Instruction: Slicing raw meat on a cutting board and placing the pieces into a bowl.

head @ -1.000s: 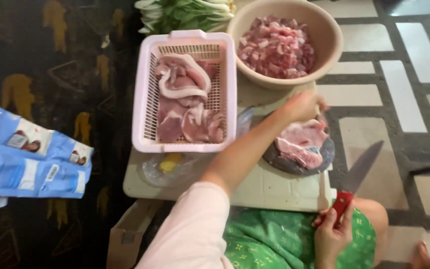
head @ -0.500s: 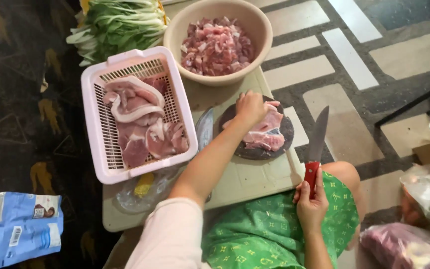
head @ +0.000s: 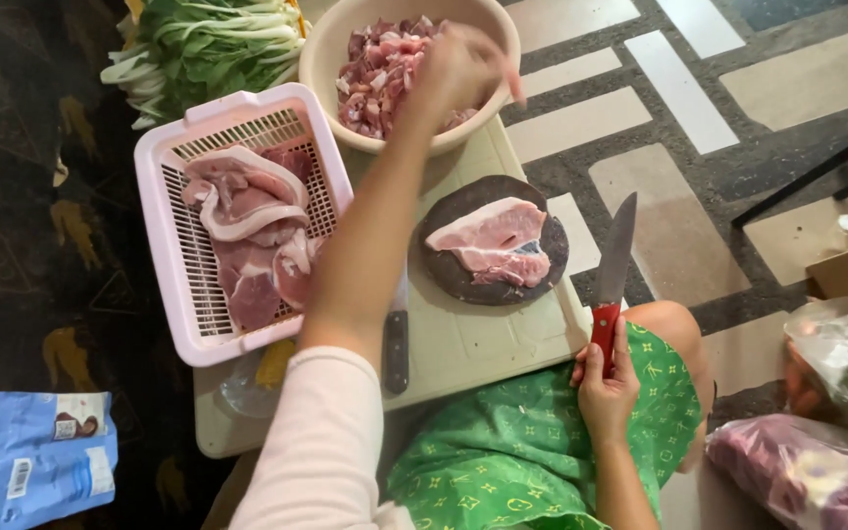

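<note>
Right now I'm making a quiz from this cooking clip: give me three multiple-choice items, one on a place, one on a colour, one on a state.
1. Where is the left hand?
A. Over the bowl of chopped meat
B. In the pink basket
C. On the round board

2. What colour is the handle of the knife in the right hand?
A. Black
B. Red
C. Blue

3. How is the meat slab on the round board?
A. Chopped small
B. One uncut piece
C. Bagged

Answers: 1 A, the hand hangs above the bowl's rim. 2 B, red shows above the gripping fingers. 3 B, it lies whole on the board.
</note>
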